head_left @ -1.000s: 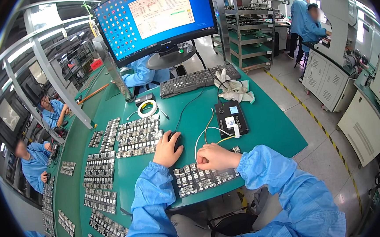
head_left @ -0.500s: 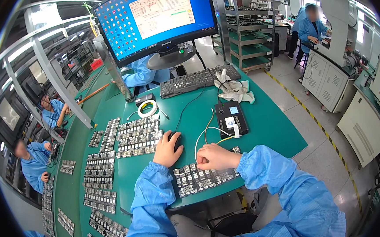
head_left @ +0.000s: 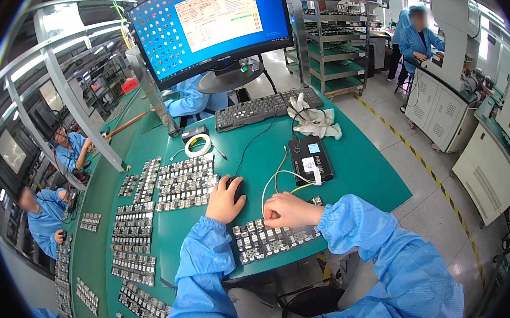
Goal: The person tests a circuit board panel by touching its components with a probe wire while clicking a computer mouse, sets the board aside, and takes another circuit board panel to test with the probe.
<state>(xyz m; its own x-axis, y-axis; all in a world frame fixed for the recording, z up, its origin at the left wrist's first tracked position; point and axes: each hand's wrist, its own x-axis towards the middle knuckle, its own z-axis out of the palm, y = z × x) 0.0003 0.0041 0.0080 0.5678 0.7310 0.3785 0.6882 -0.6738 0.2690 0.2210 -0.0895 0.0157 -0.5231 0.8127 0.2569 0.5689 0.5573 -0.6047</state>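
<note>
Head view: I am watching both bare hands working over the green tabletop point(head_left: 365, 172), blue sleeves reaching in from the lower edge. My left hand point(head_left: 223, 201) is lying over the black mouse point(head_left: 239, 188), its grip closing loosely around it. My right hand point(head_left: 291, 209) is hanging over the front boards point(head_left: 258, 241), its fingers curling inward; that grip is closing on the white cable point(head_left: 262, 201), though the hand is hiding the cable's end, so I cannot tell whether it is touching a board.

The front boards are lying near the tabletop's front edge, partly beneath the right hand. The white cable is looping up from the hand and over to the lower right corner of the black box point(head_left: 298, 163), which is sitting beyond the right hand. White gloves point(head_left: 317, 124) are lying just behind the box, partly overlapping the right end of the keyboard point(head_left: 252, 113). Behind the keyboard, the monitor point(head_left: 216, 26) is showing a pale window on blue.

Left of the mouse, more boards point(head_left: 186, 184) are lying in close rows, and a white coil point(head_left: 208, 143) is resting just behind them. Past the tabletop on the right, a person point(head_left: 417, 44) in blue is sitting at a machine point(head_left: 438, 108).
</note>
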